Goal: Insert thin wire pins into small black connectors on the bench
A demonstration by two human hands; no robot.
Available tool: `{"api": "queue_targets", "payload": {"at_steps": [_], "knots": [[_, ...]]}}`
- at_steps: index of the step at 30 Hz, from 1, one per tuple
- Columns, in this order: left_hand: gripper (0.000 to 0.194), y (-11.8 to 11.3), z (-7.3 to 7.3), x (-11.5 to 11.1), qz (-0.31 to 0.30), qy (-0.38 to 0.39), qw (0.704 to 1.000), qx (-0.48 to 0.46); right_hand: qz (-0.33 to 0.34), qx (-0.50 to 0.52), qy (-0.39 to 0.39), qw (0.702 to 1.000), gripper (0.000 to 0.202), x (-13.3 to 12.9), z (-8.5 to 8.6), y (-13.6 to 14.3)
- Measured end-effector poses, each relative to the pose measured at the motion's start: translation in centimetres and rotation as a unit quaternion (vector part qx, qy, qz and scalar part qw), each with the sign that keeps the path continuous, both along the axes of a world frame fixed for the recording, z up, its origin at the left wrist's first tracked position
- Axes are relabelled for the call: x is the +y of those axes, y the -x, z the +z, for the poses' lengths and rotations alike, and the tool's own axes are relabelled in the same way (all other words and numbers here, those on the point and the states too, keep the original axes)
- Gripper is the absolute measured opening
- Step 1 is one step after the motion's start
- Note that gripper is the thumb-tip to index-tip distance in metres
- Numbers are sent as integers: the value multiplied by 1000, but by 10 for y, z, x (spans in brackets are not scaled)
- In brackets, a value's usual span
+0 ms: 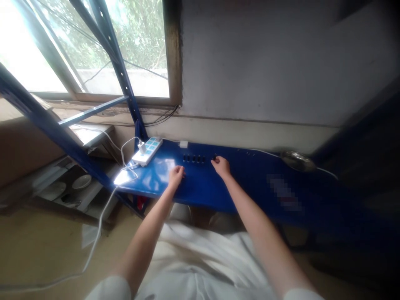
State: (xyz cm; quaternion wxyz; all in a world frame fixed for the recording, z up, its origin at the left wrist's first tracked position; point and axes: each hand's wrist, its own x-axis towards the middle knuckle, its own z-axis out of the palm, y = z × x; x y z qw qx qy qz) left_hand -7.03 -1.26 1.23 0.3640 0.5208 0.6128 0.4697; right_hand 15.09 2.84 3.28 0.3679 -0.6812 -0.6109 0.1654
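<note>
Black, short and upright-looking, five small pieces (pixel 193 158) line up on the blue table (pixel 200 183), to the right of the white power strip (pixel 147 152). One further dark piece (pixel 214 157), farther right of the strip than the row, is pinched between the fingertips of the right hand (pixel 221 166). The left hand (pixel 176 176), nearer the strip, has its fingers curled (whether they are clamped on anything, I cannot tell). The two hands are apart. Blue surface lies open between strip and left hand, and from the row to the table's near edge. One white adapter (pixel 183 144) sits right of the strip, close to the back edge.
</note>
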Motion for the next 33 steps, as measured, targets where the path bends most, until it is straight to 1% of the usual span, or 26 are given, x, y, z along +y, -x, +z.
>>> {"api": "queue_targets", "payload": {"at_steps": [3,6,9,11,13,15,17,18,20,21,23,25,27,29,33], "knots": [[17,-1,2,0,5,5,1000,-10,17,12,-32,999,18,-8,9,-3],[15,0,0,3,12,6,999,-29,32,9,-49,998,20,-16,18,-5],[16,3,-1,7,16,4,999,-46,44,-15,-53,997,20,-24,29,-6],[18,3,5,8,25,-1,999,-40,58,-52,-56,995,19,-30,39,-6],[21,-1,18,6,31,-37,999,-4,80,-104,-52,990,17,-37,53,-4],[24,-9,36,1,13,-119,991,54,103,-156,-31,982,15,-44,67,-1],[27,-20,58,-6,-49,-205,972,100,119,-200,-12,972,15,-50,82,4],[30,-26,68,-10,-71,-240,961,121,121,-221,-12,968,15,-53,88,7],[39,-36,84,-16,-127,-291,932,174,125,-261,-23,957,16,-58,98,12],[41,-40,90,-18,-151,-307,917,203,127,-278,-30,952,17,-60,102,14],[36,-44,96,-20,-167,-332,896,242,133,-308,-40,941,19,-62,106,16],[27,-46,97,-19,-152,-347,890,253,141,-324,-46,934,20,-63,108,15],[23,-47,96,-16,-140,-351,893,245,150,-326,-57,932,19,-63,108,11],[21,-47,96,-13,-144,-345,899,228,152,-315,-71,934,18,-63,107,8],[22,-50,97,-11,-162,-306,923,169,158,-276,-84,944,17,-63,104,2]]}}
